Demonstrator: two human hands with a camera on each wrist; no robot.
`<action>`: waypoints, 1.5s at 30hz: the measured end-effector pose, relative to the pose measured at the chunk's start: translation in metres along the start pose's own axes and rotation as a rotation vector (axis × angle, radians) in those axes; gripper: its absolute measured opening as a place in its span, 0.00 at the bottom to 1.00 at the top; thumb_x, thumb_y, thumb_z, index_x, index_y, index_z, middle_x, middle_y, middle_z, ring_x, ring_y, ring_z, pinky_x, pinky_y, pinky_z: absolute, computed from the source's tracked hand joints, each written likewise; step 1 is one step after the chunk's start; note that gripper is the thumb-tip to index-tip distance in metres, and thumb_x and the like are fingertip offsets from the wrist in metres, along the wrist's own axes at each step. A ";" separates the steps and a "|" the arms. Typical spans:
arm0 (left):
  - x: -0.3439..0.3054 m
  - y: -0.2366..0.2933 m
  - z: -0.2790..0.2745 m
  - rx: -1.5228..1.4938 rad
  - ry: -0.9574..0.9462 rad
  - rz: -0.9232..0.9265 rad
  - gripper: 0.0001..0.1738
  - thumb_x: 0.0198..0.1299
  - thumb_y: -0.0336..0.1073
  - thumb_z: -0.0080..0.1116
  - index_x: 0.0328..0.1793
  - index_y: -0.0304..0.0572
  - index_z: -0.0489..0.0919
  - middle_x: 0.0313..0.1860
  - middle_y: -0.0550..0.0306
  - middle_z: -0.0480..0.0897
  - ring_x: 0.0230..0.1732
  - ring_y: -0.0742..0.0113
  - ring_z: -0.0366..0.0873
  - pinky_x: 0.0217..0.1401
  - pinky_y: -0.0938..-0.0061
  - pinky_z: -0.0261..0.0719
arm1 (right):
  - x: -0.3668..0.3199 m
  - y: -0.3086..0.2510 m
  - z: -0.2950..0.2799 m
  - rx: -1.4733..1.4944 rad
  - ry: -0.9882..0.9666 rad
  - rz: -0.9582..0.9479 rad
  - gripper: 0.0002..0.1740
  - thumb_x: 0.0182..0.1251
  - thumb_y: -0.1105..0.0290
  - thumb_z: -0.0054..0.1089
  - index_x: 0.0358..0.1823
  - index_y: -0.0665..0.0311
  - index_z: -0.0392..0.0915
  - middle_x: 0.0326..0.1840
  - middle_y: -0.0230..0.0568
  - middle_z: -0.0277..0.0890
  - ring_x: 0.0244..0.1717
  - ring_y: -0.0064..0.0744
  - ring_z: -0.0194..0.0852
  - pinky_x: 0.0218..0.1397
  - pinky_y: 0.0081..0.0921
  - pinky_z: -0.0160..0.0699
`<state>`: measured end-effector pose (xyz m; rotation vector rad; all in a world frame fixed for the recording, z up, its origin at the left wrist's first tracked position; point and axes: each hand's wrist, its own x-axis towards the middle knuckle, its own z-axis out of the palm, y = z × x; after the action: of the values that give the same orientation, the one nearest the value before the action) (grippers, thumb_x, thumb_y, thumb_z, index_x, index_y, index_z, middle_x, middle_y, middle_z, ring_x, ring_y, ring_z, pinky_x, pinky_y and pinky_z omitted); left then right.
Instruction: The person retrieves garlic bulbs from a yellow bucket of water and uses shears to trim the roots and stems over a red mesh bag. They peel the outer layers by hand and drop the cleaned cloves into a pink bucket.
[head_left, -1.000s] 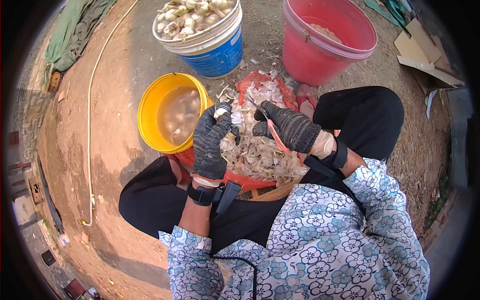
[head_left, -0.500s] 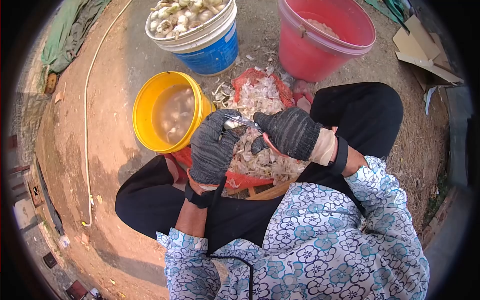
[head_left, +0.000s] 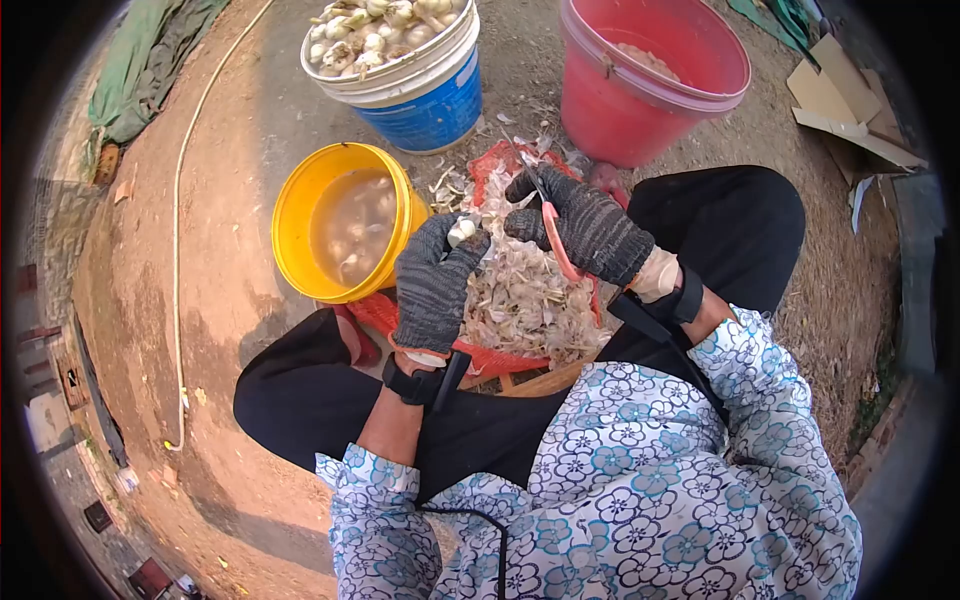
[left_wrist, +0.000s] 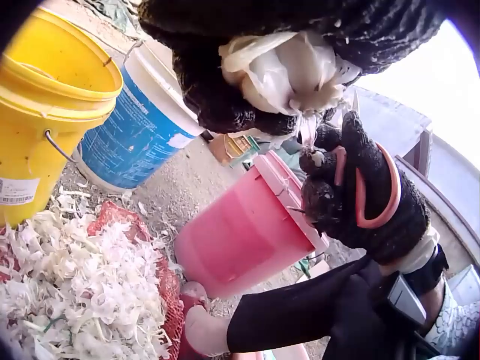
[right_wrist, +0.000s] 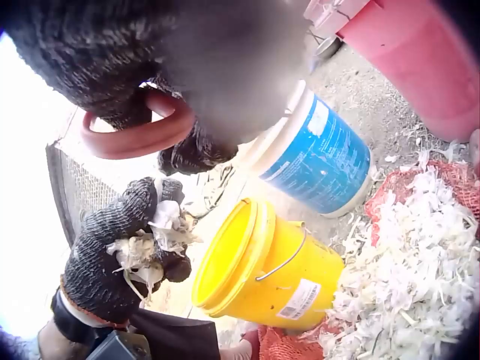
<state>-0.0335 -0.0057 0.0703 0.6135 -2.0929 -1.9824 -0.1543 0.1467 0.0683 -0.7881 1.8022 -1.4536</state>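
My left hand (head_left: 435, 295), in a dark grey knit glove, grips a garlic bulb (head_left: 462, 232) with the white cloves showing at its top. Papery skin hangs from the garlic in the left wrist view. My right hand (head_left: 598, 235), gloved alike, holds scissors with pink handles (head_left: 562, 250), the blades pointing up and away from me. Its fingertips are close beside the garlic. Below both hands lies a heap of garlic skins (head_left: 535, 310) on red mesh (head_left: 485, 361). Left of the left hand stands a yellow bucket (head_left: 288, 245) with garlic in cloudy water.
A blue and white bucket (head_left: 425, 112) full of garlic bulbs stands at the far side. Beside it is a pink bucket (head_left: 615, 120) with pale contents. A hose (head_left: 179, 250) runs along the ground at left, and cardboard (head_left: 840, 85) lies at far right.
The scissors came to the garlic with blades across it half a second ago, then swung away to point upward. The bulb now shows whiter, and the right fingers are near it.
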 end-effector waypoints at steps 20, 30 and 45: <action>-0.017 0.007 0.008 0.627 -0.068 0.184 0.11 0.50 0.34 0.60 0.39 0.37 0.77 0.29 0.49 0.79 0.31 0.54 0.77 0.35 0.69 0.73 | 0.000 0.028 0.026 0.409 0.002 -0.212 0.08 0.65 0.75 0.40 0.41 0.67 0.69 0.33 0.39 0.72 0.35 0.27 0.71 0.40 0.23 0.71; -0.015 0.008 0.002 0.599 -0.157 0.147 0.12 0.51 0.34 0.58 0.40 0.36 0.76 0.29 0.46 0.78 0.32 0.51 0.75 0.37 0.66 0.72 | 0.009 0.036 0.027 0.499 -0.028 0.228 0.10 0.65 0.77 0.36 0.41 0.66 0.70 0.33 0.30 0.71 0.33 0.21 0.68 0.36 0.16 0.69; -0.012 -0.002 -0.004 -0.173 -0.325 -0.127 0.10 0.52 0.27 0.55 0.41 0.33 0.77 0.34 0.60 0.79 0.36 0.74 0.74 0.41 0.79 0.72 | 0.014 0.045 0.012 0.223 -0.344 -0.080 0.20 0.65 0.75 0.47 0.58 0.64 0.63 0.51 0.34 0.69 0.51 0.20 0.67 0.50 0.15 0.71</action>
<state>-0.0211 -0.0046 0.0702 0.4246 -2.0629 -2.4463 -0.1544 0.1367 0.0207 -0.9376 1.3415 -1.4384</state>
